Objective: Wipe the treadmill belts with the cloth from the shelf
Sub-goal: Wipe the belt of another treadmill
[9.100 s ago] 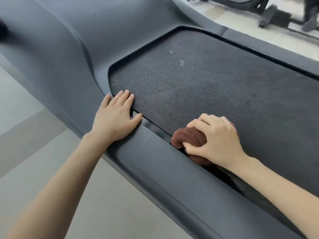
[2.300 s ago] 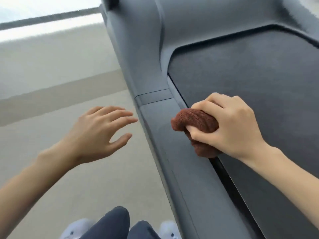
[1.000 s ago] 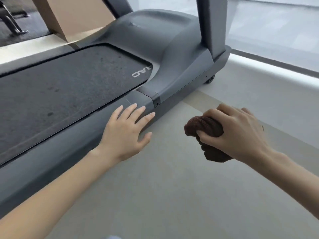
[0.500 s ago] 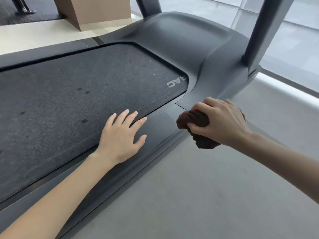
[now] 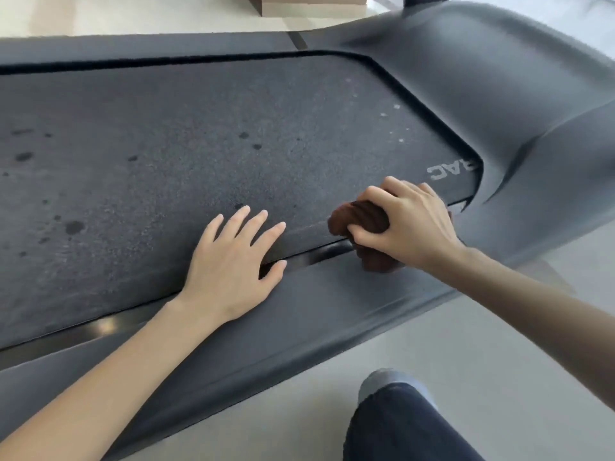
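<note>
Cloth (image 5: pixel 361 218) bunched in right hand (image 5: pixel 407 224) fingers at belt (image 5: pixel 166 154) edge; left hand (image 5: pixel 233 264) flat, open beside it; dark spots across belt suggest wiping barely begun.

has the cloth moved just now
Yes. The cloth, held in the right hand, moved off the side rail onto the belt edge, below the white lettering.

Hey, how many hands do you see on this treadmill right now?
2. The left hand lies flat across the near edge of the belt and the side rail. The right hand grips the brown cloth on that same edge, nearer the front.
</note>
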`<action>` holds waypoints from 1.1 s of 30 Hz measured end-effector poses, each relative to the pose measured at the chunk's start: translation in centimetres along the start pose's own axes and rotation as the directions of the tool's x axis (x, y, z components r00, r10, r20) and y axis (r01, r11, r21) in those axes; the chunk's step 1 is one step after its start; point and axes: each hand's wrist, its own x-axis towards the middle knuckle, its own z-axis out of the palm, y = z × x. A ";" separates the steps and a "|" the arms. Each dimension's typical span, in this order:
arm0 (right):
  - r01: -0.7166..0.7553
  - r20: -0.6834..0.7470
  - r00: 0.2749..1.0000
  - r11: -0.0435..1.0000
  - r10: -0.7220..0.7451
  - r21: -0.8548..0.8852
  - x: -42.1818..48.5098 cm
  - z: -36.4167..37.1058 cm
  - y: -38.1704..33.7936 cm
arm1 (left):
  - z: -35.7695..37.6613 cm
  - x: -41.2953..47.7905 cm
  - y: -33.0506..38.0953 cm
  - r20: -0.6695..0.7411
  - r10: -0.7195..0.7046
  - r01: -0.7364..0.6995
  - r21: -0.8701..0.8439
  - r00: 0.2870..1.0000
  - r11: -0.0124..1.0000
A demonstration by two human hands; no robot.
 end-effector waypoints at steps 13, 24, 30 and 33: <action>0.262 -0.160 0.957 0.958 -0.242 0.119 7.3 8.7 -4.2 | 1.4 -1.3 -6.8 0.013 -0.345 0.345 0.023 0.938 0.938; 0.208 -0.111 0.975 0.970 -0.194 0.129 24.1 13.7 -7.1 | 1.5 -1.3 -5.9 0.011 -0.410 0.409 0.024 0.912 0.912; 0.332 -0.136 0.941 0.923 -0.310 0.193 18.3 11.9 -6.4 | 1.1 -1.2 -5.7 0.040 -0.426 0.426 0.012 0.904 0.905; 0.407 -0.204 0.909 0.882 -0.364 0.240 12.5 10.3 -5.7 | 1.1 -1.1 -5.8 0.044 -0.426 0.426 0.015 0.904 0.905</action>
